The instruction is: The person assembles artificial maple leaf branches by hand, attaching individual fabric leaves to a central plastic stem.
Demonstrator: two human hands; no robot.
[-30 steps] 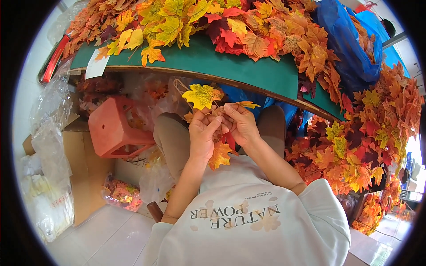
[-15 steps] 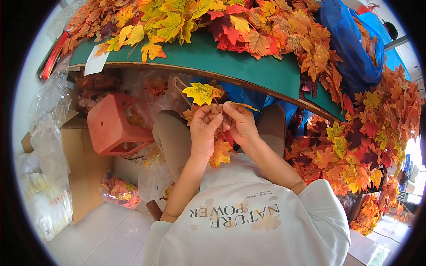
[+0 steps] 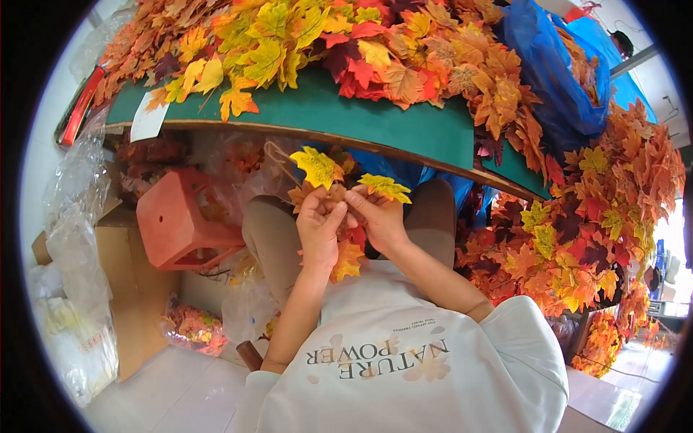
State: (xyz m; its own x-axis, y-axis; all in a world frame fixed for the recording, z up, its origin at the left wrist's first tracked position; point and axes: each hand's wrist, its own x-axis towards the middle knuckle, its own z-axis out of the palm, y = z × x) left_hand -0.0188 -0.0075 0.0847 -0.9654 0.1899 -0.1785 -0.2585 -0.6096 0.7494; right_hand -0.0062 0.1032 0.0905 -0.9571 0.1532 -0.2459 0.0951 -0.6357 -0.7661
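Just off the near edge of the table point(image 3: 433, 131), around its middle, a leaf spray point(image 3: 316, 167) hangs between the person's two hands, above the lap. The grip of the left hand point(image 3: 322, 234) is pressed together, thumb against fingers, pinching the spray's stems. The right hand point(image 3: 384, 222) meets it fingertip to fingertip, its grip also closed in a pinch near the base of a yellow leaf point(image 3: 386, 187) that points away to the right; the exact contact is hidden by the fingers. Beneath the hands hang an orange leaf point(image 3: 348, 261) and a red leaf, partly covered. A thin brown loop point(image 3: 280, 157) stands out to the left of the spray.

Along the far side of the table lies a deep heap of leaves point(image 3: 268, 61), yellow at the middle, orange toward both ends. A white paper point(image 3: 149, 119) overhangs the near edge close to the left corner. Toward the right corner sits a blue plastic bag point(image 3: 530, 58) with orange leaves in it, and beyond that corner a second leaf pile point(image 3: 577, 224) spreads downward. Below the table's left part stand a red stool point(image 3: 177, 224) and an open cardboard box point(image 3: 137, 289), with clear plastic point(image 3: 79, 281) left of the box.
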